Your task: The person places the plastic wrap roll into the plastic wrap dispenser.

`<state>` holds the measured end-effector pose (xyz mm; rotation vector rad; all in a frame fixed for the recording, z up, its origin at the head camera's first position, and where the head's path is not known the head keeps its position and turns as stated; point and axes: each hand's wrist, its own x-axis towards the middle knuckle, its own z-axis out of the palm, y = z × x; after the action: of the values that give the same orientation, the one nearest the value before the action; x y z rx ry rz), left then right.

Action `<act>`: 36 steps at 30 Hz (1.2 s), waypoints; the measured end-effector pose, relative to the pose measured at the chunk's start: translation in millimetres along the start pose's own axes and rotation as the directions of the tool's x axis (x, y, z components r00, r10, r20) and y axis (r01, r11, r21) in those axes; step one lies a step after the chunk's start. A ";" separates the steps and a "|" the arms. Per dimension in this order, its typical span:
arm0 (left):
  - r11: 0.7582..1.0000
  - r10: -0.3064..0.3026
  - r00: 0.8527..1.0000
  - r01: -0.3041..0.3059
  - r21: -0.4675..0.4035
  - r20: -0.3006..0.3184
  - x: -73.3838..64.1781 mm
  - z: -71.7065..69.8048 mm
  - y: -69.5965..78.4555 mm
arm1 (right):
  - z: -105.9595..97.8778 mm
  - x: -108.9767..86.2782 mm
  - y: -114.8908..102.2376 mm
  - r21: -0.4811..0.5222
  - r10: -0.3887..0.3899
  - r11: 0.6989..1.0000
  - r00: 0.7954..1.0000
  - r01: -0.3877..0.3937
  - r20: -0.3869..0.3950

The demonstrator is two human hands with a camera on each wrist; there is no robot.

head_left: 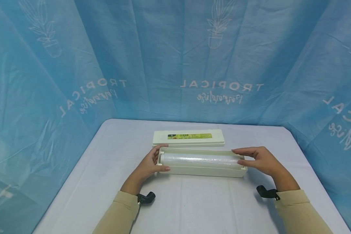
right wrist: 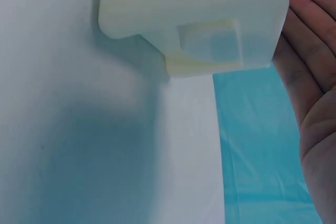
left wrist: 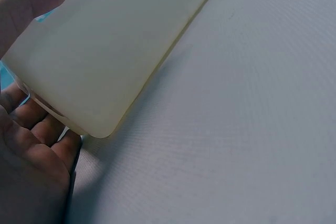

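A long cream plastic wrap box (head_left: 203, 171) stands uncovered at the table's middle, a roll of clear plastic wrap (head_left: 199, 159) lying lengthwise inside. My left hand (head_left: 149, 164) grips its left end, thumb on the front wall and fingers behind. In the left wrist view, the fingers (left wrist: 47, 129) bend against the end of the box (left wrist: 105, 72). At the other end, my right hand (head_left: 258, 159) spans the box, thumb near the roll's end and forefinger at the back rim. Its other fingers (right wrist: 310, 40) stretch past the box's end wall (right wrist: 210, 43) in the right wrist view.
Just behind the box lies its cream lid (head_left: 188, 139) with a yellow-green label (head_left: 190, 136). White cloth (head_left: 175, 208) covers the table. Blue printed curtains (head_left: 169, 58) hang behind and at both sides.
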<state>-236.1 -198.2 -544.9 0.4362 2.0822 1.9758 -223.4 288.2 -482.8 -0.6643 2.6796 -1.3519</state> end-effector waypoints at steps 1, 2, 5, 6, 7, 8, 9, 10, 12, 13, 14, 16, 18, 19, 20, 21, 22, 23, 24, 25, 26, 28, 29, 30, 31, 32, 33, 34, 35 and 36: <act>1.000 -0.002 1.000 0.002 -0.005 0.001 -0.2 0.1 0.5 | -0.4 -0.7 0.4 -0.009 0.009 1.000 1.000 -0.009 -0.011; 1.000 -0.003 1.000 0.003 -0.006 0.000 -0.2 0.2 0.6 | -0.9 -1.7 1.0 -0.018 0.016 1.000 1.000 -0.016 -0.023; 1.000 -0.006 1.000 0.006 -0.004 -0.003 -0.5 0.6 1.8 | -2.1 -4.2 3.4 -0.045 0.028 0.998 0.998 -0.031 -0.058; 1.000 -0.007 1.000 0.007 -0.004 -0.005 -0.7 0.7 2.2 | -2.4 -4.9 4.4 -0.050 0.028 0.998 0.997 -0.031 -0.067; 1.000 -0.007 1.000 0.007 -0.002 -0.005 -0.9 0.7 2.5 | -2.5 -5.5 5.4 -0.052 0.027 0.998 0.997 -0.031 -0.075; 1.000 -0.008 1.000 0.008 -0.001 -0.006 -1.0 0.7 2.6 | -2.5 -6.0 6.3 -0.052 0.023 0.998 0.996 -0.028 -0.083; 1.000 -0.010 1.000 0.010 -0.001 -0.008 -1.1 0.6 2.9 | -2.5 -6.6 7.1 -0.050 0.022 0.998 0.996 -0.026 -0.090; 1.000 -0.012 1.000 0.012 0.000 -0.009 -1.1 0.5 2.7 | -2.4 -7.3 8.1 -0.049 0.019 0.998 0.995 -0.024 -0.098; 1.000 -0.014 1.000 0.014 0.005 -0.009 -0.7 0.3 2.3 | -1.9 -8.5 10.3 -0.043 0.010 0.999 0.994 -0.014 -0.110; 1.000 -0.014 1.000 0.015 0.008 -0.010 -0.5 0.2 1.8 | -1.7 -9.0 11.7 -0.039 0.006 0.999 0.993 -0.010 -0.116; 1.000 -0.017 1.000 0.017 0.011 -0.012 -0.3 0.1 1.4 | -1.3 -9.5 13.1 -0.035 -0.001 0.999 0.993 -0.003 -0.122; 1.000 -0.016 1.000 0.016 0.015 -0.013 0.1 -0.1 0.8 | -0.4 -10.2 15.4 -0.031 -0.008 1.000 0.992 0.004 -0.127; 1.000 -0.015 1.000 0.015 0.017 -0.016 0.1 -0.2 0.4 | 1.0 -10.7 17.8 -0.031 -0.007 1.000 0.992 0.003 -0.126; 1.000 -0.015 1.000 0.015 0.015 -0.016 0.0 -0.2 0.4 | 1.9 -10.8 18.9 -0.035 0.005 0.999 0.992 -0.010 -0.124; 1.000 -0.015 1.000 0.016 0.015 -0.017 0.1 -0.2 0.3 | 3.1 -11.0 19.6 -0.039 0.015 0.999 0.993 -0.020 -0.121; 1.000 -0.015 1.000 0.016 0.014 -0.018 0.1 -0.3 0.1 | 4.1 -11.3 20.2 -0.040 0.030 0.999 0.993 -0.035 -0.117; 1.000 -0.016 1.000 0.017 0.014 -0.018 0.2 -0.3 -0.1 | 5.2 -11.4 21.3 -0.041 0.043 0.998 0.993 -0.048 -0.111; 1.000 -0.017 1.000 0.017 0.013 -0.019 0.3 -0.4 -0.2 | 6.4 -11.6 22.2 -0.036 0.053 0.998 0.993 -0.057 -0.104; 1.000 -0.017 1.000 0.017 0.011 -0.019 0.4 -0.4 -0.4 | 7.5 -11.7 22.7 -0.027 0.063 0.997 0.994 -0.066 -0.094; 1.000 -0.017 1.000 0.017 0.009 -0.019 0.4 -0.4 -0.4 | 8.8 -11.6 23.3 -0.018 0.071 0.997 0.994 -0.073 -0.086; 1.000 -0.017 1.000 0.017 0.008 -0.019 0.5 -0.3 -0.5 | 10.0 -11.5 23.9 -0.012 0.071 0.997 0.995 -0.072 -0.076; 1.000 -0.016 1.000 0.016 0.003 -0.019 0.1 -0.3 -0.6 | 12.6 -11.3 24.9 -0.004 0.076 0.997 0.996 -0.076 -0.055; 1.000 -0.015 1.000 0.015 0.002 -0.019 0.0 -0.3 -0.8 | 14.1 -11.1 25.2 -0.003 0.077 0.997 0.996 -0.077 -0.048; 1.000 -0.014 1.000 0.014 0.000 -0.019 -0.1 -0.3 -1.0 | 15.6 -10.9 25.5 -0.004 0.075 0.997 0.996 -0.075 -0.041; 1.000 -0.012 1.000 0.012 0.000 -0.018 -0.2 -0.4 -1.3 | 17.1 -10.6 25.9 -0.004 0.070 0.998 0.997 -0.070 -0.037; 1.000 -0.011 1.000 0.011 0.000 -0.018 -0.2 -0.4 -1.7 | 18.2 -10.5 25.8 -0.003 0.066 0.998 0.997 -0.067 -0.033; 1.000 -0.010 1.000 0.010 0.000 -0.017 -0.3 -0.4 -2.0 | 19.2 -10.5 25.5 0.002 0.064 0.998 0.997 -0.064 -0.031; 1.000 -0.009 1.000 0.009 0.002 -0.017 -0.4 -0.3 -2.2 | 20.2 -10.5 25.5 0.010 0.060 0.998 0.998 -0.060 -0.029; 1.000 -0.008 1.000 0.008 0.002 -0.016 -0.4 -0.2 -2.3 | 20.8 -10.4 25.7 0.015 0.058 0.998 0.998 -0.058 -0.027; 1.000 -0.008 1.000 0.008 0.003 -0.016 -0.4 0.0 -2.2 | 21.6 -10.3 26.0 0.020 0.056 0.998 0.998 -0.055 -0.026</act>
<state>-235.8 -198.4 -547.1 0.4136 2.0935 1.9785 -217.7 289.7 -517.6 -0.5696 2.6809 -1.3801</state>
